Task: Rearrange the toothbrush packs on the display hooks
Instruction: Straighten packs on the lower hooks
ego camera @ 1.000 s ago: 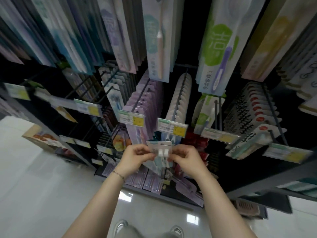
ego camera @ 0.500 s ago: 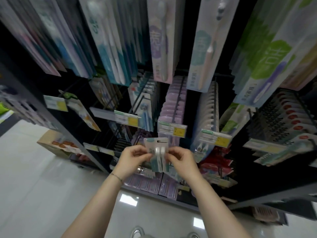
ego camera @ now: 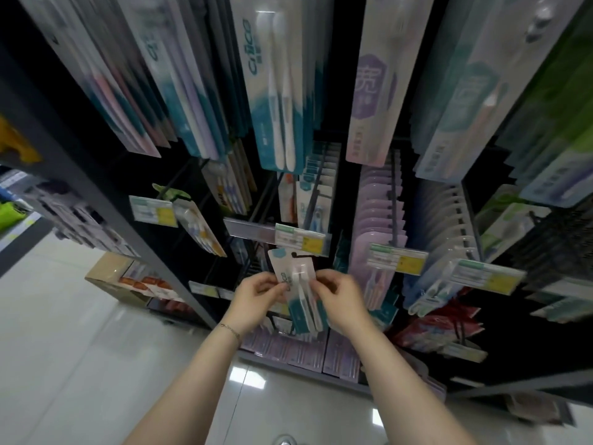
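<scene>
While the left hand [ego camera: 256,297] and right hand [ego camera: 340,300] pinch its side edges, the toothbrush pack [ego camera: 296,290] sits just below a price tag [ego camera: 300,240]. It looks light, stiff-carded and slippery; edge grips suit it, hang-hole toward the display hook [ego camera: 316,194] behind.

The left hand [ego camera: 256,298] and right hand [ego camera: 341,301] cover both side edges of the toothbrush pack [ego camera: 296,290]. Print on the price tags [ego camera: 301,239] is too small to read. Upper hanging packs [ego camera: 276,91] run past the top edge, motion-blurred.
</scene>
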### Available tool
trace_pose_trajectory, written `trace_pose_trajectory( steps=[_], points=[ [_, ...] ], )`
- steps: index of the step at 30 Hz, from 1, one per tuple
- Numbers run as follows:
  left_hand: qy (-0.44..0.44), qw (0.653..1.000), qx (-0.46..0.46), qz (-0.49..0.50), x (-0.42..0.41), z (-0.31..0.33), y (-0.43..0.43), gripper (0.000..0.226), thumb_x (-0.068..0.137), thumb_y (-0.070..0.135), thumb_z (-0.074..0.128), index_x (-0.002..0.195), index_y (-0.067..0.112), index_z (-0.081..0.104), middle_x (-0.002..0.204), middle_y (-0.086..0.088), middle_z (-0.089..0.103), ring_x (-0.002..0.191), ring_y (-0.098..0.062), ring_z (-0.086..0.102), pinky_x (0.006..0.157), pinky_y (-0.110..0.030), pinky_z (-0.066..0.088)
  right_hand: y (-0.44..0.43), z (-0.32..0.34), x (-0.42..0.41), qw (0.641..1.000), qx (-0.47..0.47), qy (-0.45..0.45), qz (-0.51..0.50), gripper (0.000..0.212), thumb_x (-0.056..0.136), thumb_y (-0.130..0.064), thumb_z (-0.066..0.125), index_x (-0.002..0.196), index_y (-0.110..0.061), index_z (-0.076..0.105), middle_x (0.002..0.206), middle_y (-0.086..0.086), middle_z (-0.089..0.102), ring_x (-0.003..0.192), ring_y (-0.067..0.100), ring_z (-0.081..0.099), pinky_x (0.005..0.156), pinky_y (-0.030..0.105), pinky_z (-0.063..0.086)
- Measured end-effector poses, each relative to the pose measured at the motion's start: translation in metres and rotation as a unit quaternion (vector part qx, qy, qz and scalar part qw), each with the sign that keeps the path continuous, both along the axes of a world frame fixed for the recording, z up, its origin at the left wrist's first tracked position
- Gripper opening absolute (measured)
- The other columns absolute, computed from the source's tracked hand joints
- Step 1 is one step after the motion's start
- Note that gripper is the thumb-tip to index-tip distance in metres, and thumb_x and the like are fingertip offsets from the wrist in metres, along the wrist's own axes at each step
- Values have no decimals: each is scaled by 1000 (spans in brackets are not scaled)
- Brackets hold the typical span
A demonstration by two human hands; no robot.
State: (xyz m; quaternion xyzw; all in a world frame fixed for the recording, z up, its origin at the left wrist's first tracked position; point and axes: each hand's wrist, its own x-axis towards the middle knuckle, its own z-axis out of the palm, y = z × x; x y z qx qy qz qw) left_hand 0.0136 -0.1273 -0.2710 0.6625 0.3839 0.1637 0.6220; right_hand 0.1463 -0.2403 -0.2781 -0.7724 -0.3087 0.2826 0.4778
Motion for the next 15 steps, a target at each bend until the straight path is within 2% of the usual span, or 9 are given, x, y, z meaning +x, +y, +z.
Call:
trace_pose_trajectory(
  steps=[3, 5, 7, 9, 10, 12, 15],
  points=[
    [12, 1000, 10, -1, 4, 0, 12, 7, 91, 6, 61, 90, 9, 67, 86, -12, 73, 79, -26, 71, 64, -19, 52, 12, 3, 0, 1000, -15, 6, -23, 17, 91, -19, 60, 104, -16, 71, 94, -4, 71, 87, 10, 66, 82, 31, 54],
    [10, 1000, 17, -9, 8, 0, 20, 8, 93, 7, 59, 92, 5, 66, 89, -15, 72, 82, -31, 70, 63, -20, 53, 19, 6, 1, 999, -8, 4, -43, 16, 91, -17, 61, 103, -13, 72, 96, 0, 71, 88, 12, 65, 82, 28, 54],
    [9, 1000, 23, -18, 12, 3, 28, 10, 94, 8, 58, 94, 3, 66, 90, -16, 72, 83, -33, 70, 66, -25, 56, 27, 13, 2, 997, 11, 13, -74, 15, 91, -12, 62, 101, -9, 71, 97, 1, 70, 87, 11, 63, 75, 13, 49],
    [2, 999, 22, -27, 19, 8, 35, 10, 94, 10, 57, 94, 6, 66, 89, -15, 73, 81, -35, 69, 72, -36, 57, 33, 20, 2, 994, 37, 34, -99, 15, 90, -4, 61, 98, -12, 70, 92, -4, 67, 85, 8, 61, 68, 0, 41],
    [-1, 999, 19, -28, 22, 11, 38, 10, 95, 11, 57, 93, 7, 66, 88, -13, 73, 78, -34, 69, 72, -38, 56, 35, 23, 3, 993, 48, 37, -106, 19, 90, -1, 60, 94, -17, 69, 88, -9, 65, 84, 7, 61, 68, 0, 41],
    [-11, 1000, 7, -26, 30, 17, 43, 13, 96, 8, 55, 92, 10, 67, 84, -8, 73, 72, -22, 69, 66, -30, 56, 38, 26, 6, 991, 49, 23, -121, 24, 89, 1, 58, 87, -23, 63, 81, -11, 62, 79, 7, 59, 68, 9, 43],
    [-8, 999, 15, -36, 41, 23, 47, 26, 97, 1, 48, 84, 15, 65, 75, -6, 69, 58, -12, 66, 48, -21, 50, 41, 24, 13, 991, 16, -36, -127, 17, 89, -2, 56, 90, -18, 61, 81, -5, 57, 76, 9, 51, 71, 22, 42]
  ],
)
